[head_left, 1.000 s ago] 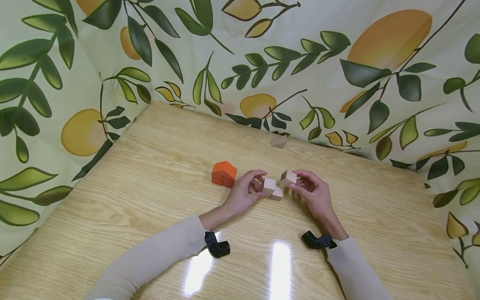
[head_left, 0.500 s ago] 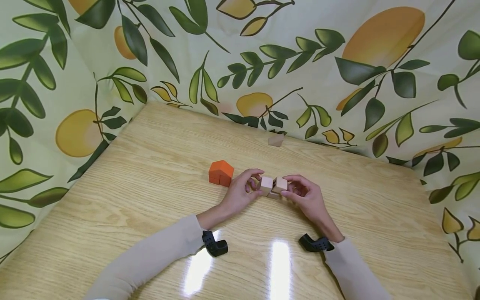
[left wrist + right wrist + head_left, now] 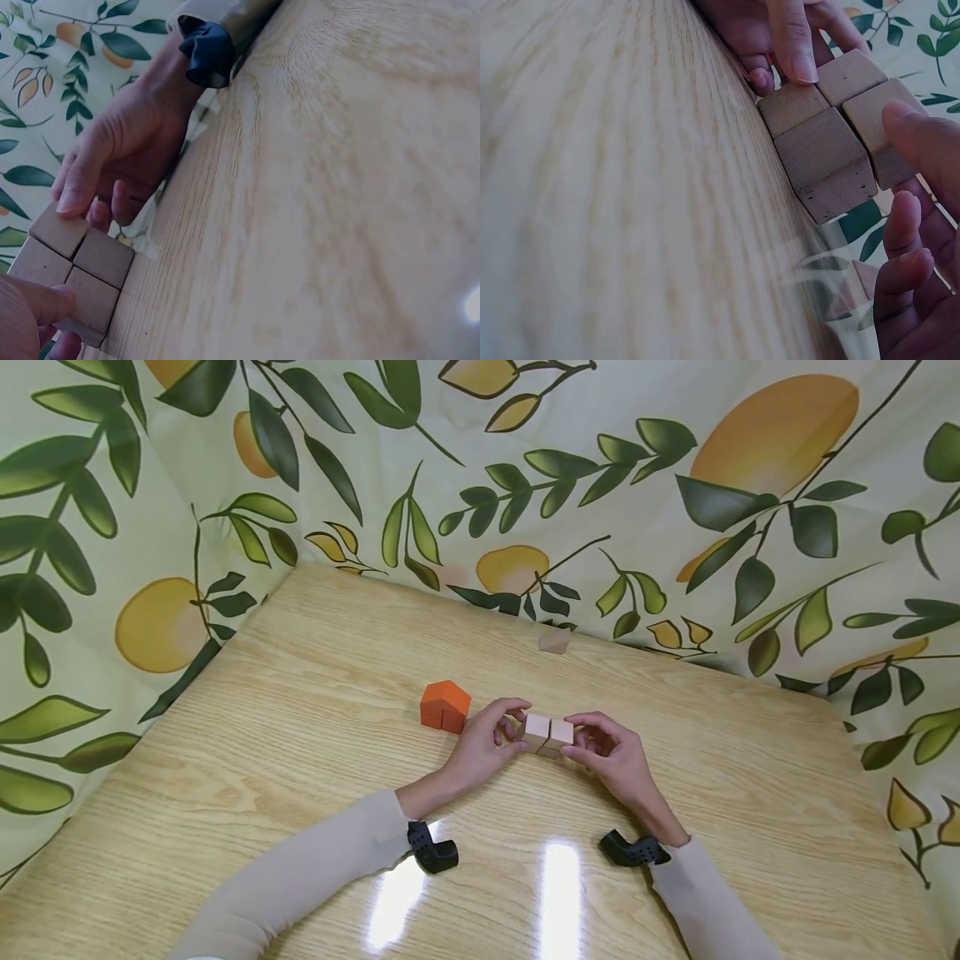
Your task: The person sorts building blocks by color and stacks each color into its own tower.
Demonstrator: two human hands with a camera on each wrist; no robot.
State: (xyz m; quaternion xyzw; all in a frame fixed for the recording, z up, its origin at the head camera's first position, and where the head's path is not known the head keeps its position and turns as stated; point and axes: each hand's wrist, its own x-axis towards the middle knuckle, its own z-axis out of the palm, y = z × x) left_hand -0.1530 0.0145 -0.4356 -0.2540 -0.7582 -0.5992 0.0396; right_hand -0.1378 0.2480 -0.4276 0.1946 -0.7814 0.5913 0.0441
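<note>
Plain wooden blocks stand two by two in a small stack on the table. In the head view the upper left block point(image 3: 535, 725) and upper right block point(image 3: 561, 732) sit side by side with a thin seam between. My left hand point(image 3: 480, 743) grips the stack's left side, its thumb point(image 3: 54, 304) on the front faces. From the right, my right hand point(image 3: 618, 756) pinches the upper right block, thumb point(image 3: 909, 124) on its front. The lower right block point(image 3: 831, 161) rests on the table below it. The blocks' back faces are hidden.
An orange house-shaped group of blocks point(image 3: 445, 706) stands just left of my left hand. Farther back, a pale wooden piece with a slanted top point(image 3: 554, 641) lies near the fabric backdrop point(image 3: 420, 510). The wooden table point(image 3: 300, 710) carries everything.
My right hand has moved left and set its block onto the stack beside the upper left block, closing the gap. The block's letter face is now hidden. My left hand stays on the stack.
</note>
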